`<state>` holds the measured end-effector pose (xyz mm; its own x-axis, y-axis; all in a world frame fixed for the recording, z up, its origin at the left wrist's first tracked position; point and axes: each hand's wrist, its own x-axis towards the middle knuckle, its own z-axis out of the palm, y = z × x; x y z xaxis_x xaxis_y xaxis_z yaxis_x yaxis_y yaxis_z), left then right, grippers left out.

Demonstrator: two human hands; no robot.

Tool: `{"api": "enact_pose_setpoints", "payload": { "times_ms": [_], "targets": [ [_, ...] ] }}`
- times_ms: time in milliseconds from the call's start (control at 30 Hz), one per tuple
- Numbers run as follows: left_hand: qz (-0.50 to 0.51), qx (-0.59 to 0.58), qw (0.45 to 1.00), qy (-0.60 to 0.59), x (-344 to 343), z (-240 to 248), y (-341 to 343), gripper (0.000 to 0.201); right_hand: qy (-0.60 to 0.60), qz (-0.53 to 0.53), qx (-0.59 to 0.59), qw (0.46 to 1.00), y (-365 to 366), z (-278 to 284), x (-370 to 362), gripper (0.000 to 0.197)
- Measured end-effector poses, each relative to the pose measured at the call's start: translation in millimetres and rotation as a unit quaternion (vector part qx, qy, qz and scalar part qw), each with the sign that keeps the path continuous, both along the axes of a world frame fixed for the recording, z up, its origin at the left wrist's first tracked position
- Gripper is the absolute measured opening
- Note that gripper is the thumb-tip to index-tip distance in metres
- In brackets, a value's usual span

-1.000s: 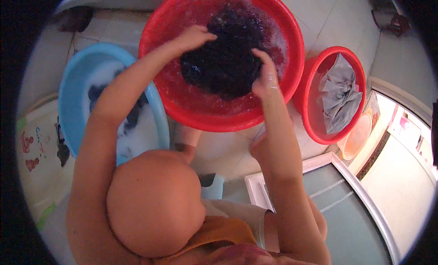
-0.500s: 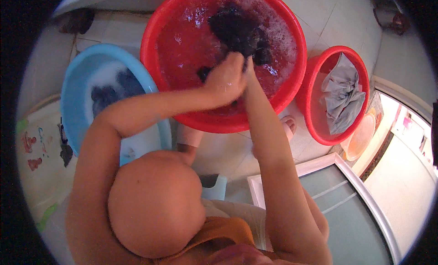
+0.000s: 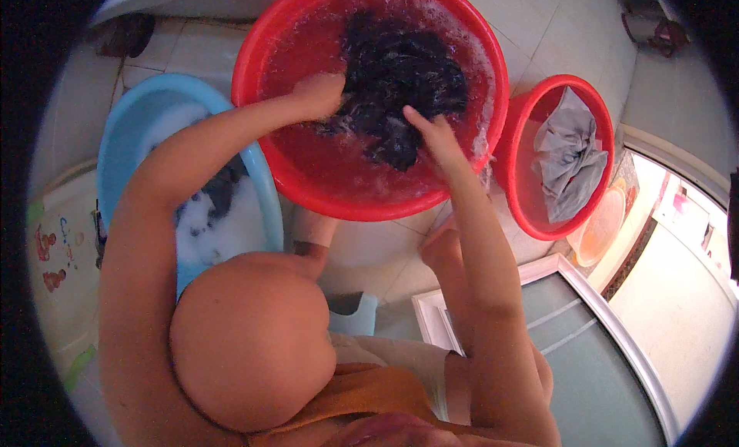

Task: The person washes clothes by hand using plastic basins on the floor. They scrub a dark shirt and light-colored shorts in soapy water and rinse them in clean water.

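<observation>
A bunched dark cloth (image 3: 400,70) lies spread in the reddish-looking water of the large red basin (image 3: 369,209); its exact kind cannot be made out. At the cloth's left edge my left hand (image 3: 319,97) is closed on it, the fingertips hidden on the far side. My right hand (image 3: 437,135) grips the lower right part, thumb lying out over the fabric and the other fingers largely hidden in cloth and water. The hands are apart, with dark fabric between them.
Left of the basin, a light blue tub (image 3: 265,193) holds suds and dark fabric (image 3: 219,193). A smaller red bucket (image 3: 531,227) with grey cloth (image 3: 571,158) stands at right. A blue plastic stool (image 3: 356,314) and a white-framed glass panel (image 3: 566,324) are nearer.
My hands were together on the tightly bunched cloth. Now they have parted, left hand leftward and right hand rightward, and the cloth has spread out in the water.
</observation>
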<state>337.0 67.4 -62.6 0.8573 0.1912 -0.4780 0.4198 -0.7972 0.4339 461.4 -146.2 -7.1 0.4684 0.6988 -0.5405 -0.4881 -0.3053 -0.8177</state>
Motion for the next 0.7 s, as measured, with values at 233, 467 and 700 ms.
{"api": "enact_pose_setpoints", "payload": {
  "times_ms": [233, 467, 700],
  "targets": [
    [0.328, -0.027, 0.939, -0.096, 25.8, 50.5, -77.6, 0.037, 0.315, -0.080, -0.038, 0.945, 40.7, -29.8, -24.0, 0.057],
    [-0.059, 0.050, 0.939, -0.335, 27.1, 101.3, -128.6, 0.017, 0.014, -0.024, 0.044, 0.999, 2.9, -126.5, -40.4, 0.044],
    [0.277, 0.041, 0.960, -0.020, 7.1, 56.7, -52.4, 0.040, 0.307, -0.146, -0.010, 0.940, 10.5, 34.4, -22.3, 0.036]
  ]
}}
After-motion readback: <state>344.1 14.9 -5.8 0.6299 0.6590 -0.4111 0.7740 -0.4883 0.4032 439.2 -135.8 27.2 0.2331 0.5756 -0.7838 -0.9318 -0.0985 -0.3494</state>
